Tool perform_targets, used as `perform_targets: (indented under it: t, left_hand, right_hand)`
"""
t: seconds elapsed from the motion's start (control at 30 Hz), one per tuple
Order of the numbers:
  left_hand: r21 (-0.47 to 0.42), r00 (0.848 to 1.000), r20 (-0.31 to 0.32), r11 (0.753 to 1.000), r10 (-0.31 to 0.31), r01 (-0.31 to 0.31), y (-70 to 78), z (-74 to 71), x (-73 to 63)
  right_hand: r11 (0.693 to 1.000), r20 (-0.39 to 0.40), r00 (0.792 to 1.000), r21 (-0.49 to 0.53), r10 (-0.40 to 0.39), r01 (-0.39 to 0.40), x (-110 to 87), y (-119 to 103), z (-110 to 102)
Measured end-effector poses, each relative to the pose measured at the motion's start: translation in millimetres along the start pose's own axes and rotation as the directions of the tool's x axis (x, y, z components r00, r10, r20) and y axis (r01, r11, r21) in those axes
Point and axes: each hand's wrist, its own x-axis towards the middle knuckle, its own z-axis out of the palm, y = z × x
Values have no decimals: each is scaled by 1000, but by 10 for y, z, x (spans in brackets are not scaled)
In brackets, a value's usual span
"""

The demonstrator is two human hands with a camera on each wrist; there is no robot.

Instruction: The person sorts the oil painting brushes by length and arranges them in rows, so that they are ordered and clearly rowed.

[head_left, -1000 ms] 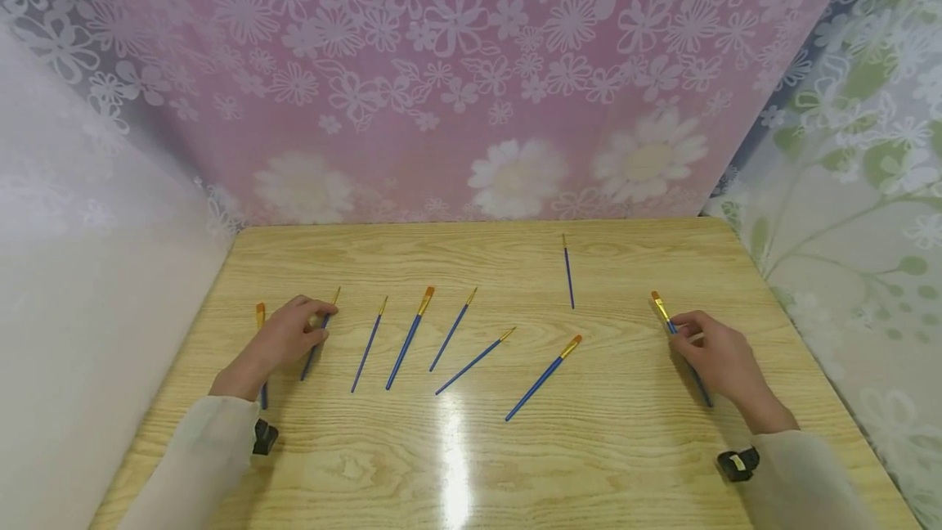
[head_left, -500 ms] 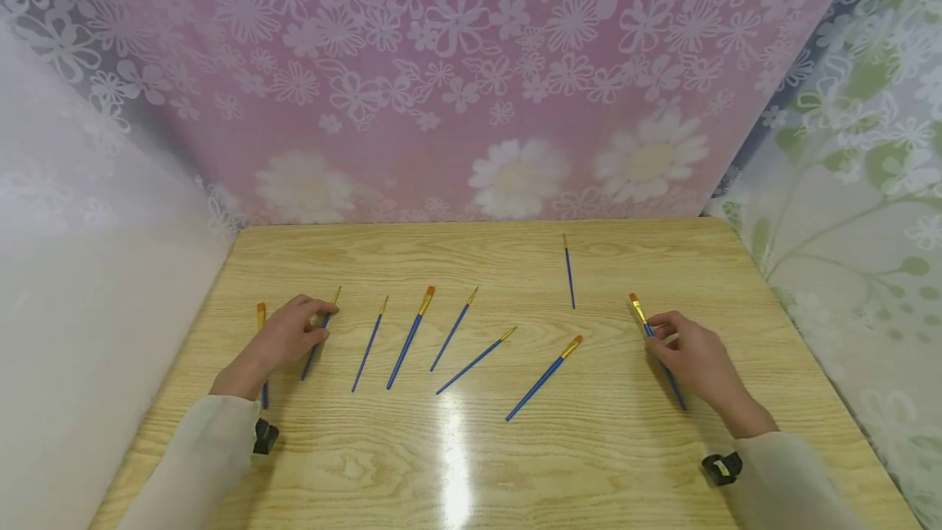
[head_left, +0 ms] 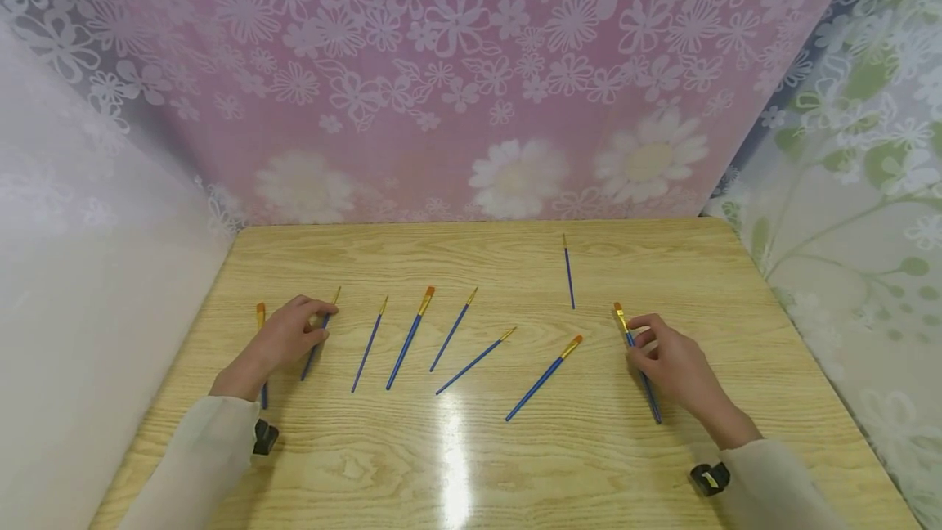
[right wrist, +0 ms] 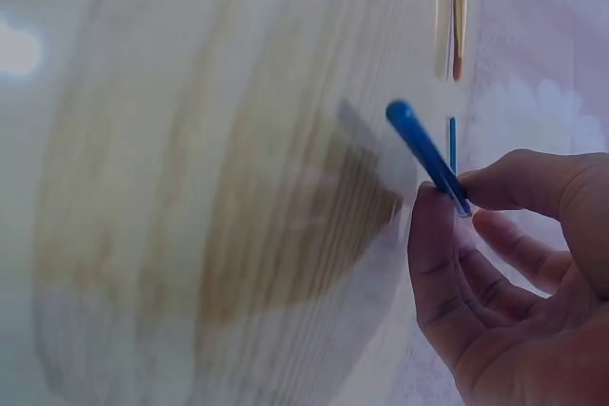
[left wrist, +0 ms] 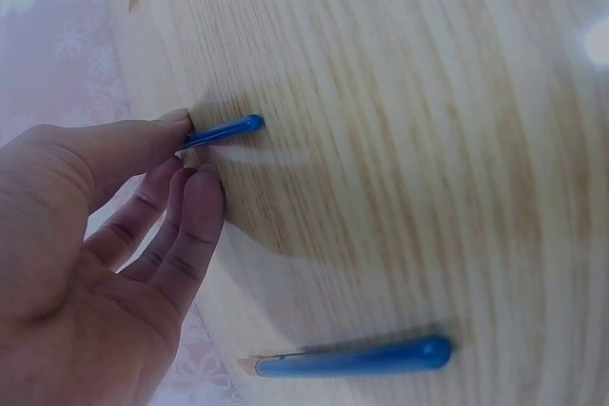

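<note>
Right grip: thumb and fingertips pinching a flat brush on the upper handle, below its gold ferrule; orange bristles ahead of the grip, handle end nearer the wrist.

Left grip: pinching a slim brush below its tip, handle end likewise nearer the wrist.

Handling, as judged: light, stiff, thin handles; smooth finish, apt to slip or roll; bristles soft, easily bent. Best hold: upper handle, just under the ferrule.

Nearby, on the worktop: five loose brushes between the grips; a small brush ahead and left of the right grip; a wide brush just left of the left grip.

Hidden: the wide brush's middle, behind the left hand and wrist; both held brushes' bristles, in the wrist views. Uncertain: whether either held handle touches the worktop. Cut off: a brush at the top edge of each wrist view.
</note>
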Motion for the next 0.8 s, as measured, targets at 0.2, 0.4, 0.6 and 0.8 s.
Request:
perform_targets:
  t: [0.2,0.4,0.6,0.8]
  left_hand:
    - [-21,1000,-5,1000,-1,1,22,-10,-11]
    - [-21,1000,4,1000,-1,1,26,-18,-15]
    - [-23,1000,13,1000,-10,10,31,-21,-14]
    - [-27,1000,9,1000,-10,10,33,-24,-21]
  right_hand:
    - [1000,33,999,2,-31,31,-19,-73,61]
    - [998,38,997,2,-64,64,-45,-132,120]
    - [996,30,996,-12,-85,85,-68,-185,154]
    - [994,23,995,-48,-93,94,-100,-230,186]
